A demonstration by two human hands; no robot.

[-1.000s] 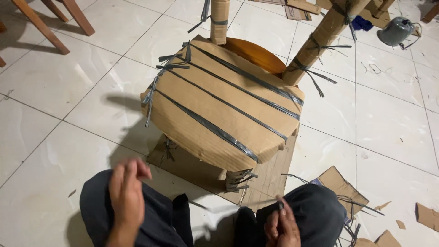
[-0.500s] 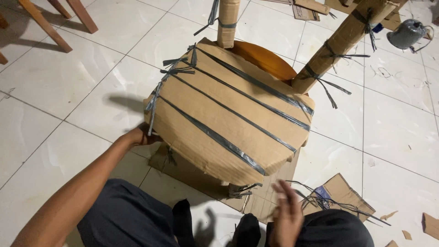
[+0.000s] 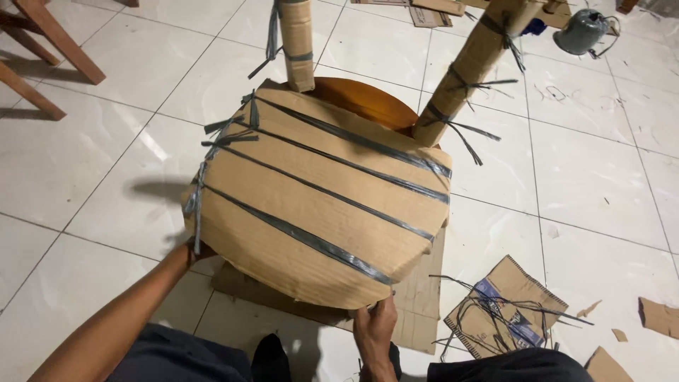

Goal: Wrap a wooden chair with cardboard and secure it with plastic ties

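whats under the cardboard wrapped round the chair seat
Under the cardboard wrap, orange-brown wood of the chair seat shows at the back edge. A flat cardboard sheet lies on the floor beneath. The left hand reaches under the rim; its fingers and the chair's legs are hidden.

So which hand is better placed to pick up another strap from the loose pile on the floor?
Probably the right hand: it rests at the wrapped chair seat's front edge, nearer the strap pile. The left hand is mostly hidden under the seat's far side.

Home-style workrm, white tiled floor [image 3: 594, 191], cardboard scraps [image 3: 661, 316], wooden furniture legs [image 3: 42, 32], wrapped chair [image 3: 318, 191] mid-packing
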